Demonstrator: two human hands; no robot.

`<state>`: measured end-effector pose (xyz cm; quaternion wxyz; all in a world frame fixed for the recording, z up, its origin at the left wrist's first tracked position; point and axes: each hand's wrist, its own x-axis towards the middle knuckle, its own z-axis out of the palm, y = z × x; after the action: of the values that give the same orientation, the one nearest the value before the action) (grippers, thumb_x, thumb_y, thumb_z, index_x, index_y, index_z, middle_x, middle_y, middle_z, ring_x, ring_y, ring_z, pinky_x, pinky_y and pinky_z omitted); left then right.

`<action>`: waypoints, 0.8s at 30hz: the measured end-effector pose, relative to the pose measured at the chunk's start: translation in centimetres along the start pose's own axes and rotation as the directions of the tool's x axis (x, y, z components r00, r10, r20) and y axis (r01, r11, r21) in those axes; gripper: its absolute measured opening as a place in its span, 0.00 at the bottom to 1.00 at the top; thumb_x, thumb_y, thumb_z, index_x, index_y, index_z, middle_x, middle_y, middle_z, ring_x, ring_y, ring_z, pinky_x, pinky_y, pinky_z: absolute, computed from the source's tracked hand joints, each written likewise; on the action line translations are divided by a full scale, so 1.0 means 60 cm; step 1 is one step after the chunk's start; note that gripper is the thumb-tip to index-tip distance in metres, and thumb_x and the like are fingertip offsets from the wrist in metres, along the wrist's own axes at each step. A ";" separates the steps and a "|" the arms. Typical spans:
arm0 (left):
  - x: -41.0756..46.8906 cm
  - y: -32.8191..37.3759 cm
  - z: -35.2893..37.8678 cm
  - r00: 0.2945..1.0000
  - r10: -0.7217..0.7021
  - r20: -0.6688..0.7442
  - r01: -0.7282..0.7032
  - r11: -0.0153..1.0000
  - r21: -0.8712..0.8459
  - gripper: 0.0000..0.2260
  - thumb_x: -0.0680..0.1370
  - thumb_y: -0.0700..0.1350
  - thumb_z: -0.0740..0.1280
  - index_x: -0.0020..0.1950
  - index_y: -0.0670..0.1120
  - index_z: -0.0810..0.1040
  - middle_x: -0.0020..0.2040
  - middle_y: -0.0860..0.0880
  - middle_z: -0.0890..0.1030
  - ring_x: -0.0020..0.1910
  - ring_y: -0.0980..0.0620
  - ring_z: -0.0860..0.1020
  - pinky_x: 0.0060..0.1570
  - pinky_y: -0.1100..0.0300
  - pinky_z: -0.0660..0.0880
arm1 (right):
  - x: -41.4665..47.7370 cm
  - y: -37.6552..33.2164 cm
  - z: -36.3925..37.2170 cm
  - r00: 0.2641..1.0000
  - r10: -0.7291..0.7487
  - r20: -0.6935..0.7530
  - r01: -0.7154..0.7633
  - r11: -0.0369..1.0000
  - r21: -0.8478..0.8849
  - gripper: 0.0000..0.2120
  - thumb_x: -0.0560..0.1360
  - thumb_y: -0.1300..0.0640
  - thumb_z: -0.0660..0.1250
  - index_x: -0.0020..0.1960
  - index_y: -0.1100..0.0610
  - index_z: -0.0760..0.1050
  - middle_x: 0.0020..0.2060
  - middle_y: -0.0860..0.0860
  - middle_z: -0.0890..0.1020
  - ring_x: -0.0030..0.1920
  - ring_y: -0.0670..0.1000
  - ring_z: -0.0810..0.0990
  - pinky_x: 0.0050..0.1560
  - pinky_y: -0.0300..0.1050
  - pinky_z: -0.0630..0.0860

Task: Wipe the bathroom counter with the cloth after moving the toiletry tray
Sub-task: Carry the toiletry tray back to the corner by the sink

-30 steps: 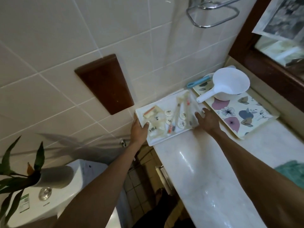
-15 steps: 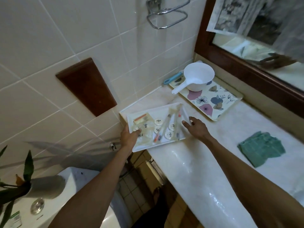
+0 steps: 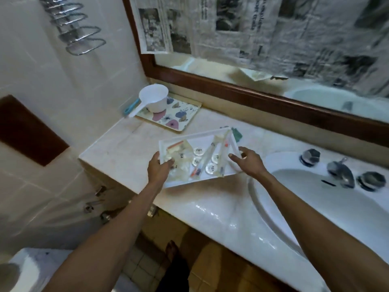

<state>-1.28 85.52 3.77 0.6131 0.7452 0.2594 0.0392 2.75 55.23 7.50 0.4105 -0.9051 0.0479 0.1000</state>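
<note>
A white toiletry tray (image 3: 205,138) with small packets, round caps and toothbrushes is held above the marble counter (image 3: 126,148), tilted toward me. My left hand (image 3: 159,168) grips its left edge and my right hand (image 3: 247,160) grips its right edge. The green cloth (image 3: 236,133) lies on the counter behind the tray, mostly hidden by it.
A flowered tray (image 3: 181,115) with a white scoop (image 3: 154,100) stands at the counter's far left corner. The white sink (image 3: 315,207) with its taps (image 3: 341,171) lies to the right. A wood-framed mirror (image 3: 252,89) runs along the back. A toilet tank (image 3: 31,268) is at lower left.
Both hands have lifted the toiletry tray off the counter's left end and carried it right, toward the sink. The view has turned right with it.
</note>
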 end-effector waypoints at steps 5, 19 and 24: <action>-0.114 0.042 0.169 0.988 0.093 0.122 -0.100 0.993 0.061 0.24 0.75 0.44 0.73 0.71 0.47 0.75 0.59 0.43 0.81 0.54 0.44 0.82 0.48 0.58 0.77 | -0.131 0.127 -0.159 0.979 0.075 -0.192 -0.064 0.996 0.059 0.27 0.73 0.40 0.68 0.66 0.54 0.75 0.59 0.53 0.81 0.58 0.55 0.79 0.57 0.49 0.75; -0.359 0.152 0.585 0.816 0.222 0.535 -0.320 0.942 0.098 0.29 0.72 0.46 0.74 0.72 0.45 0.73 0.59 0.46 0.79 0.55 0.46 0.80 0.56 0.55 0.77 | -0.371 0.427 -0.439 0.761 0.394 -0.515 -0.340 0.919 0.200 0.31 0.70 0.35 0.68 0.65 0.54 0.74 0.58 0.52 0.81 0.55 0.54 0.78 0.57 0.51 0.76; -0.415 0.174 0.733 0.711 0.236 0.663 -0.389 0.917 0.091 0.17 0.73 0.37 0.73 0.61 0.46 0.78 0.48 0.50 0.79 0.47 0.47 0.80 0.45 0.61 0.75 | -0.402 0.520 -0.516 0.664 0.490 -0.565 -0.430 0.868 0.247 0.34 0.61 0.29 0.68 0.59 0.51 0.75 0.51 0.52 0.82 0.51 0.55 0.80 0.52 0.54 0.77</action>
<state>-2.66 34.20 9.22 0.5607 0.8104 -0.0927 -0.1424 -21.65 11.49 9.82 0.3752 -0.8257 0.4093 -0.0995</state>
